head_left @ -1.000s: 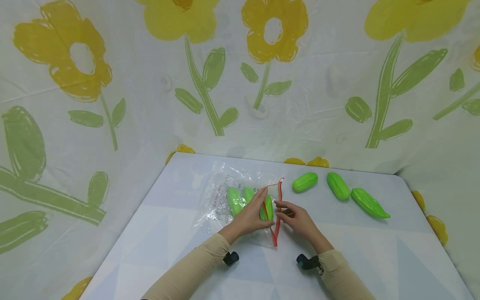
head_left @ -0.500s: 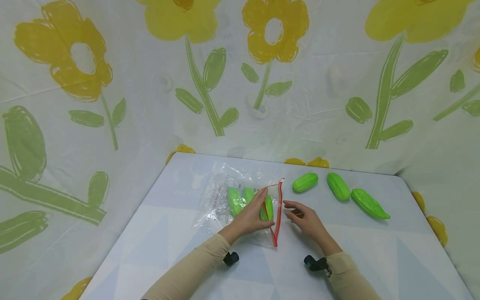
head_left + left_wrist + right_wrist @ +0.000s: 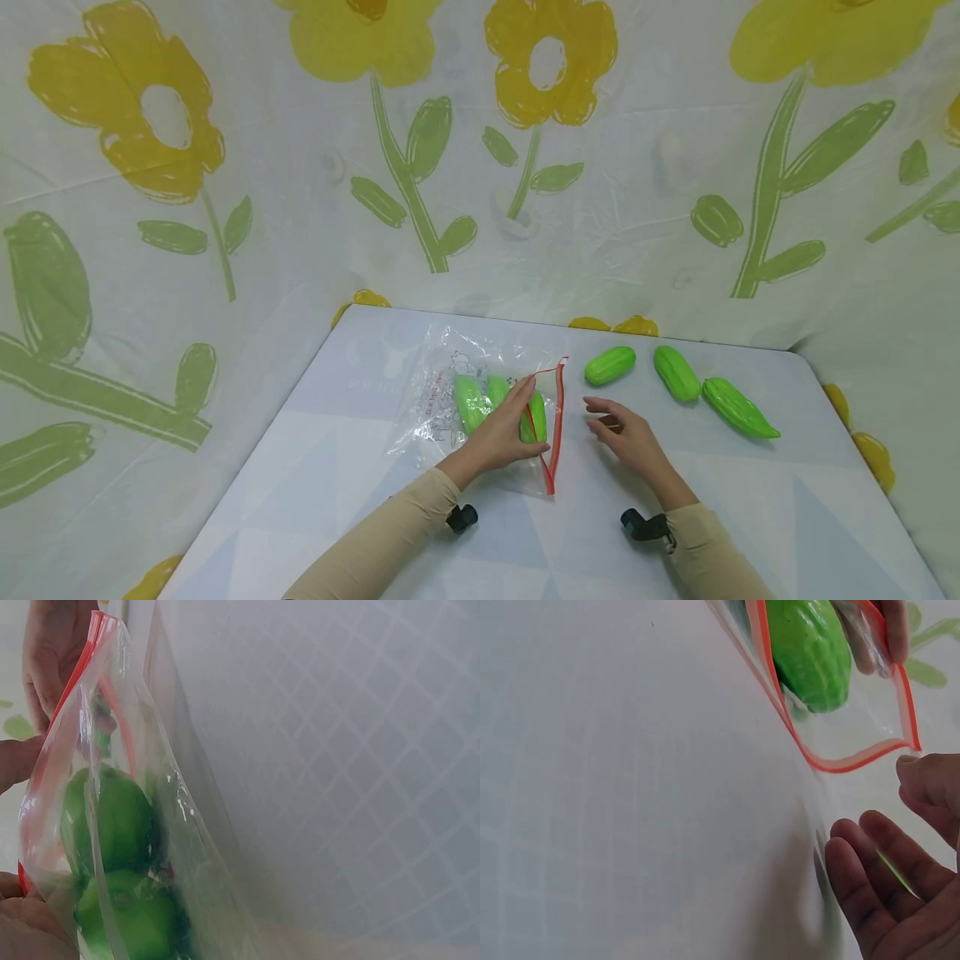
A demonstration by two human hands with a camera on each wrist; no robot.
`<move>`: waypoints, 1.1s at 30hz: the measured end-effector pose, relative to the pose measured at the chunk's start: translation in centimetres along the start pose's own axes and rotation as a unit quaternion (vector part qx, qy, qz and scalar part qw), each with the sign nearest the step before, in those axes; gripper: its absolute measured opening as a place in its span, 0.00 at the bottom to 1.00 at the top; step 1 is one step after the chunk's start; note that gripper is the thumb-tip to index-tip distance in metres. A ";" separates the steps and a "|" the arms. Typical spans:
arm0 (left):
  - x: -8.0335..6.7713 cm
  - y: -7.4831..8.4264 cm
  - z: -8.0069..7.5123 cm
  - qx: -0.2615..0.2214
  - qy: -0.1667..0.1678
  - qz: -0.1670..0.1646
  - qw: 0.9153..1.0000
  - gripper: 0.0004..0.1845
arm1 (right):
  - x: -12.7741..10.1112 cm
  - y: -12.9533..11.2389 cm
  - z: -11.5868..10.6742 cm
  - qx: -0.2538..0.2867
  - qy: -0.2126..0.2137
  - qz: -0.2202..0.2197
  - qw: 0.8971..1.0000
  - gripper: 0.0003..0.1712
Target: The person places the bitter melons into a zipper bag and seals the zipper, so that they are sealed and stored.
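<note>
1. Clear plastic zip bag with a red rim [image 3: 480,400] lies on the pale table [image 3: 750,517], three green toy gourds inside.
2. Left hand [image 3: 504,433] pinches its mouth open.
3. Right hand [image 3: 626,433] hovers relaxed, empty.
4. Three loose green toy gourds [image 3: 678,372] wait right of it, so I'd guess halfway.

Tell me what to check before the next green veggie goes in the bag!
1. Clear plastic zip bag with the red rim open at its mouth: ok.
2. Left hand holds the bag's mouth: ok.
3. Right hand empty, fingers relaxed: ok.
4. Three green ridged toy gourds lying loose on the pale table: ok.
5. Nothing between the right hand and the nearest gourd: ok.
6. Room left inside the bag: cannot tell.
</note>
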State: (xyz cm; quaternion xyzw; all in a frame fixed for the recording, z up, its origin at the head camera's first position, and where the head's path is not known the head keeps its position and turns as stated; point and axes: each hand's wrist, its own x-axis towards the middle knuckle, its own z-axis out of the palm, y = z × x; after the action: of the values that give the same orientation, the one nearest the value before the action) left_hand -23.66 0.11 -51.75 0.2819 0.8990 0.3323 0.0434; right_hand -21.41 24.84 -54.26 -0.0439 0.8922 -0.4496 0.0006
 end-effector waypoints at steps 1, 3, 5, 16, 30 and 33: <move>0.0 0.0 0.0 -0.001 0.000 0.000 1.000 0.58 | 0.0 0.1 -0.1 -0.004 0.002 -0.002 1.000 0.24; 0.0 0.0 0.0 -0.001 0.002 0.003 1.000 0.58 | 0.1 0.4 -0.4 -0.007 0.008 -0.006 1.000 0.23; 0.0 0.0 0.0 -0.001 0.002 0.004 1.000 0.58 | 0.3 0.7 -0.8 -0.012 0.016 -0.011 1.000 0.24; 0.0 0.1 0.0 -0.003 0.001 0.003 1.000 0.58 | 1.9 1.7 -2.1 -0.034 0.074 0.009 0.997 0.25; -0.1 0.1 -0.1 0.002 0.002 0.005 1.000 0.58 | 3.6 1.5 -2.7 -0.034 0.107 0.058 0.992 0.33; -0.1 0.1 -0.1 0.002 0.005 0.011 1.000 0.58 | 4.0 1.5 -2.8 -0.026 0.108 0.068 0.991 0.36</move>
State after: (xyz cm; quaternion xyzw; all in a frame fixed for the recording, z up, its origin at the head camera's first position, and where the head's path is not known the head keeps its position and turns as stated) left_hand -23.55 0.07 -51.64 0.2899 0.8967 0.3326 0.0352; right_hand -25.67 27.63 -53.69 0.0657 0.8994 -0.4270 -0.0666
